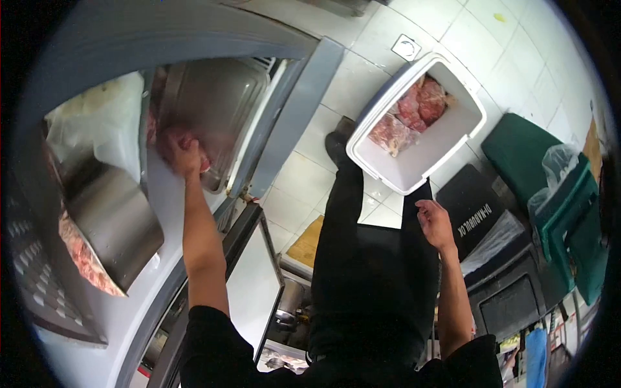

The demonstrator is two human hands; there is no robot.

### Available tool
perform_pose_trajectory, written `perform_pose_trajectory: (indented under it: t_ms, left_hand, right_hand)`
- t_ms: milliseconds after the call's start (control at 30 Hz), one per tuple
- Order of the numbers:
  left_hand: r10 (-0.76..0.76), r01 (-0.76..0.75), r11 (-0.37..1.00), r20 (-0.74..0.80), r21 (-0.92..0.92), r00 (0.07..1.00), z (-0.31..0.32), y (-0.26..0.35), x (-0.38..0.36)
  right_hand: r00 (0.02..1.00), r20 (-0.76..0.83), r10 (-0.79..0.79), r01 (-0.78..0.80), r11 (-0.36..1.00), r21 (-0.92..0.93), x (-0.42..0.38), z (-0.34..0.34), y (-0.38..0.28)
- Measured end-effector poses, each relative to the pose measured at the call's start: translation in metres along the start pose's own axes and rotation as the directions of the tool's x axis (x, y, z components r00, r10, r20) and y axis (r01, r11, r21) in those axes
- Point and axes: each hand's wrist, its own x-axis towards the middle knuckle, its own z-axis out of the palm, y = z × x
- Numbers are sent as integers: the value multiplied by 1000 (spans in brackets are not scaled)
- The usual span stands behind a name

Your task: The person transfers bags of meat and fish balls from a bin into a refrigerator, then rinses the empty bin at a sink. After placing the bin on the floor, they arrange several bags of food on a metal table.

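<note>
Inside the chest freezer, my left hand (pixel 186 157) is closed around a piece of red meat (pixel 171 142), next to a metal tray (pixel 220 97) with a frosted look. Part of the meat is hidden behind my fingers. My right hand (pixel 435 223) hangs near my knee, just below the white cooler box (pixel 446 161); its fingers are loosely curled and apart, holding nothing. Several plastic-wrapped packs of red meat (pixel 409 110) lie at the far end of the cooler.
Left in the freezer are a metal container (pixel 113 220), a strip of meat (pixel 84 252) and a white plastic-wrapped block (pixel 100 119). The freezer's grey rim (pixel 284 123) runs between it and the cooler. Black crates (pixel 475 210) and green bins (pixel 540 168) stand at right on the tiled floor (pixel 511 64).
</note>
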Motion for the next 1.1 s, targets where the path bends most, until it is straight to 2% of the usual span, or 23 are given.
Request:
perform_pose_trajectory:
  t_ms: [33, 133, 167, 200, 233, 300, 367, 400, 467, 500, 533, 567, 633, 667, 700, 733, 767, 833, 900, 967, 1000, 1033, 1100]
  left_hand:
    - [72, -67, 994, -67, 82, 995, 3, -4, 2]
    - [66, -67, 996, 25, 56, 997, -13, 5, 0]
    - [129, -126, 986, -27, 106, 991, 15, -32, 17]
    - [266, -265, 962, 0, -72, 964, 27, -55, 29]
    - [243, -247, 923, -53, -294, 969, 14, -33, 18]
    - [178, -205, 928, -114, -310, 978, -16, -2, -5]
    - [176, -237, 921, -212, -308, 961, -60, 53, -57]
    - [212, -280, 917, -247, -286, 946, -90, 98, -94]
    - [234, -334, 802, -254, -496, 938, -103, 156, -159]
    - [226, -251, 744, -121, -619, 967, -99, 166, -190]
    - [223, -149, 675, 8, -723, 975, -93, 174, -220]
    - [265, -119, 767, 142, -631, 954, -90, 182, -246]
    - [242, 10, 808, 348, -589, 906, -72, 189, -294]
    - [164, 152, 776, 428, -613, 889, -56, 196, -318]
    - [283, 51, 837, 511, -544, 812, -52, 201, -332]
    - [264, 112, 856, 615, -504, 743, -50, 223, -342]
    - [313, 111, 830, 621, -547, 719, -40, 235, -353]
    - [367, 170, 762, 631, -626, 683, -23, 267, -368]
    - [425, 254, 665, 636, -702, 644, 2, 300, -377]
    - [488, 234, 608, 589, -759, 644, 32, 331, -381]
    - [517, 202, 609, 577, -767, 632, 48, 342, -383]
    - [514, 254, 603, 612, -756, 601, 65, 351, -386]
    - [528, 304, 509, 571, -806, 629, 70, 375, -372]
  right_hand:
    - [1000, -2, -1, 1, 1000, 18, 1, -1, 0]
    - [1000, 17, -20, 20, 1000, -21, 5, 1, 12]
    - [998, -4, -56, 56, 998, -37, 8, 1, 22]
    - [993, 27, -114, 114, 993, -36, 15, -4, 31]
    - [984, 62, -167, 170, 985, -35, 27, -9, 42]
    - [988, 42, -146, 150, 981, -125, 70, -17, 77]
    - [1000, 30, 2, 3, 989, -151, 136, -35, 106]
    - [1000, -27, -10, 1, 956, -294, 177, -39, 124]
    - [992, -115, -46, -17, 871, -492, 265, -51, 156]
    - [988, -143, -56, -32, 836, -548, 300, -52, 167]
    - [993, -110, 50, -106, 805, -584, 326, -59, 160]
    - [985, -77, 155, -169, 761, -626, 352, -66, 152]
    - [963, -93, 254, -252, 722, -644, 389, -59, 181]
    - [946, -154, 287, -318, 711, -627, 396, -49, 202]
    - [921, -246, 301, -389, 702, -597, 398, -37, 222]
    - [893, -333, 303, -446, 698, -561, 399, -27, 237]
    - [879, -373, 296, -464, 710, -530, 393, -23, 243]
    - [915, -322, 242, -377, 793, -479, 372, -24, 244]
    - [918, -230, 322, -380, 880, -286, 350, -24, 222]
    - [915, -373, 154, -257, 935, -243, 319, 4, 214]
    - [906, -401, 135, -212, 965, -154, 292, 1, 178]
    - [897, -425, 120, -160, 985, -60, 257, -10, 134]
    - [926, -321, 199, -157, 976, 154, 202, -18, 78]
